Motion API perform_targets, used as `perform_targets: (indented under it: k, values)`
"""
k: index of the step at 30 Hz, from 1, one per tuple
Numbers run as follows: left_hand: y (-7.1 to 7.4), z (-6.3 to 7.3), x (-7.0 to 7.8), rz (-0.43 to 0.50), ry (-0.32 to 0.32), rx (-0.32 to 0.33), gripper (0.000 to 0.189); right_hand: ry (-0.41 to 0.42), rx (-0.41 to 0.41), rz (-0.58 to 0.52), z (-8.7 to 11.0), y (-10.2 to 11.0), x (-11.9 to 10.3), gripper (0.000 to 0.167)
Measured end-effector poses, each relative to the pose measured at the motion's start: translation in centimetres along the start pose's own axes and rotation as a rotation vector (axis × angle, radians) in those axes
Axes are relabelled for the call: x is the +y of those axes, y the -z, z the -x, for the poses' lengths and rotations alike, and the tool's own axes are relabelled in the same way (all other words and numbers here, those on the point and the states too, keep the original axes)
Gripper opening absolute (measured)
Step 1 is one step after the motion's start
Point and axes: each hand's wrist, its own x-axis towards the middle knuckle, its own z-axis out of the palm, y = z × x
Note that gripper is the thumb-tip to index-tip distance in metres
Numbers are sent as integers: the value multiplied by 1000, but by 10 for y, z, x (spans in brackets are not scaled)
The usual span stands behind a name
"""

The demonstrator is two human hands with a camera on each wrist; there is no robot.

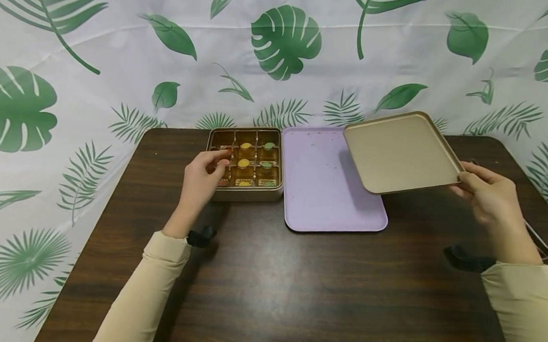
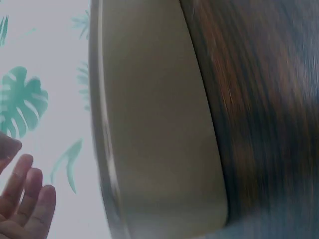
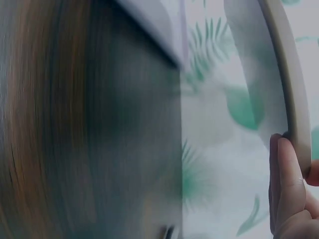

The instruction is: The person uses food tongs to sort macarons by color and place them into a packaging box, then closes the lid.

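My right hand [image 1: 491, 193] pinches a square gold tin lid [image 1: 401, 153] by its near right corner, raised and tilted over the right part of a lilac tray [image 1: 312, 193]. In the right wrist view, fingers and thumb lie on either side of the lid's rim [image 3: 294, 99]. A gold tin [image 1: 250, 194] stands left of the tray, with a divided insert holding small red, yellow and green pieces. Over the tin's left side hovers my left hand [image 1: 203, 175], its fingers loosely bent and partly covering the red pieces. Nothing shows between its fingers in the left wrist view.
Small crumbs lie on the tray's far part. The dark wooden table [image 1: 268, 293] ends at the back against a white cloth [image 1: 242, 52] printed with green leaves. A thin dark-edged object [image 1: 539, 241] lies at the right, partly behind the right wrist.
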Motion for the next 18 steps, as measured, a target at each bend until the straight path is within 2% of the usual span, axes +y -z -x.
perform_targets:
  k: [7,13,16,18]
  values:
    - [-16,14,20,-48,-267,-11,27,3,-153,-35,7,-34,10,24]
    - [-30,26,31,-143,-494,-3,32,-4,-251,-15,16,-65,19,25]
    - [-35,30,34,-186,-584,5,34,-16,-282,2,20,-80,20,25]
    - [-37,32,34,-201,-623,10,35,-21,-308,2,23,-90,21,26]
